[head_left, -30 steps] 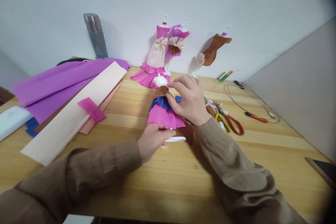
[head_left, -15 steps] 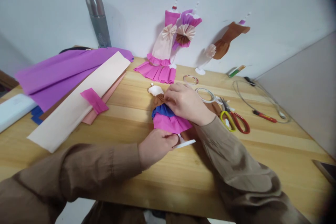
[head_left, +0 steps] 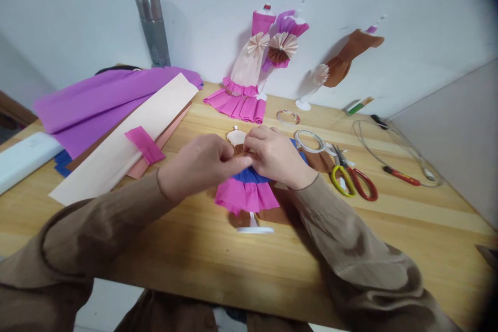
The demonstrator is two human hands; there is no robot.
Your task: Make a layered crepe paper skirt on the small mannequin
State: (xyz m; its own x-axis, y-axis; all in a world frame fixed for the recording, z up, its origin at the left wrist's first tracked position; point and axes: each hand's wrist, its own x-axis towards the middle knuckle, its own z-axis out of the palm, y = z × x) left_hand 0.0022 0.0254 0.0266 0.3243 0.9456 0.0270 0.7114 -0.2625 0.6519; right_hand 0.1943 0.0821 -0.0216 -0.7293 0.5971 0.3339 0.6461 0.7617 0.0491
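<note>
Dress in front of me (head_left: 247, 195): brown at the waist, blue in the middle layer, bright pink in the lowest one
Its stand (head_left: 254, 230): white
My sleeves (head_left: 116, 223): plain brown, both the same
Dress with ruffles (head_left: 243, 70): pink top, cream skirt, pink ruffles; its rosette (head_left: 259, 44) is cream
Dress next to it (head_left: 284, 22): purple and pink, with a cream and brown fan (head_left: 283, 46)
Dress farther right (head_left: 350, 54): wholly brown
Papers at my left (head_left: 112, 155): purple, cream, brown, salmon
Scrap upon them (head_left: 146, 146): pink
Scissors (head_left: 349, 170): one handle yellow, the other red
Table (head_left: 187, 254): yellowish, with striped grain
</note>
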